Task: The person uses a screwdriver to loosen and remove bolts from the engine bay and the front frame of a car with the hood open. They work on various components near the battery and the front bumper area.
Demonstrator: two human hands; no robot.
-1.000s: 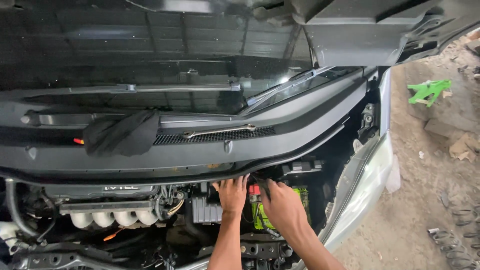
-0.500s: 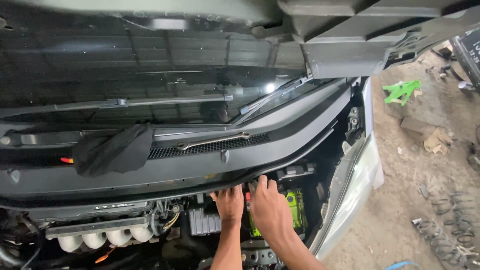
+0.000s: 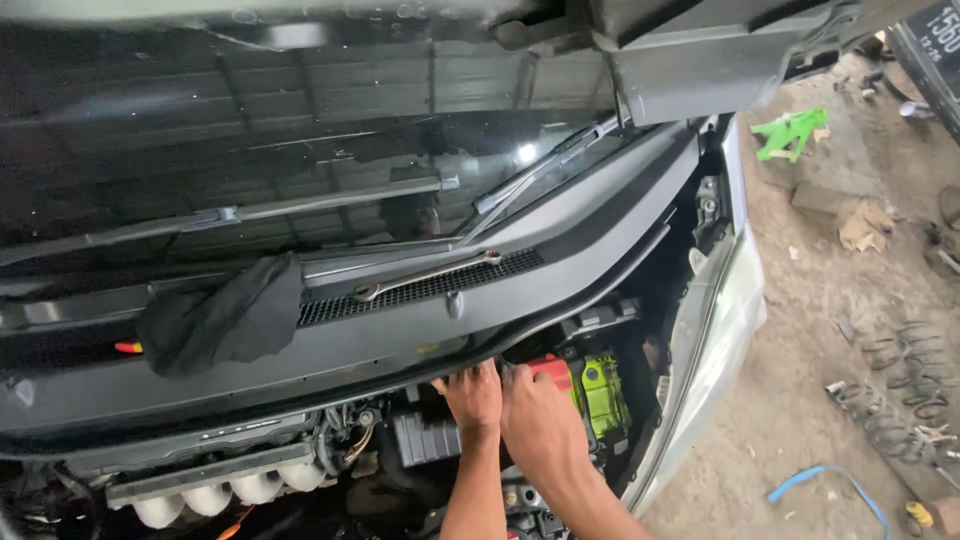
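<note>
Presently, both hands work side by side in the engine bay, under the lower edge of the black cowl panel (image 3: 400,345). Well left of them and higher, a dark rag (image 3: 222,318) lies on the cowl, with a spanner (image 3: 425,277) resting on the vent grille to its right. Lower left of the hands sits the pale intake manifold (image 3: 215,492), showing 3 runners. The left hand (image 3: 472,395) reaches up with fingers extended, tips touching the panel's underside; it holds nothing visible. Just beside it, touching, the right hand (image 3: 538,418) lies palm down with fingers curled forward; whether it grips anything cannot be told. Immediately right of the right hand, the battery (image 3: 590,392) sits in its bay, its red terminal cover (image 3: 553,371) at the fingertips and green top beyond. Far right, coil springs (image 3: 890,395) lie on the ground.
</note>
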